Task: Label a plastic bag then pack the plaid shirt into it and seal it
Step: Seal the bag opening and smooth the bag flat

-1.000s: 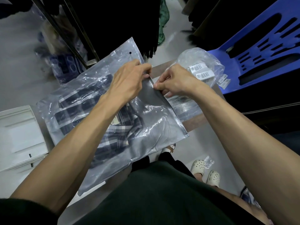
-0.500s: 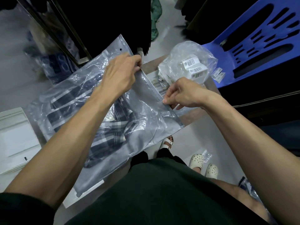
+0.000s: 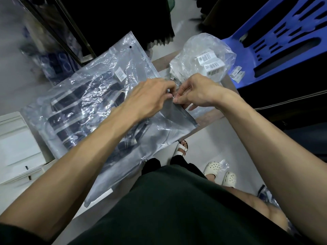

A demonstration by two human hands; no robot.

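Note:
A clear plastic bag lies slanted across the small table, with the dark blue and white plaid shirt folded inside it. A small white label shows on the bag's upper part. My left hand and my right hand meet at the bag's right-hand edge, near its middle. Both pinch that edge with thumb and fingertips, the fingertips almost touching. What lies between the fingertips is too small to make out.
A crumpled clear bag of barcode labels sits behind my right hand. A blue plastic chair stands at the right with loose tags on it. White boxes lie at the left. Feet in sandals and white clogs are below.
My left hand slid down the bag's edge from its upper part, and my right hand came back up, so both now meet near the middle of that edge.

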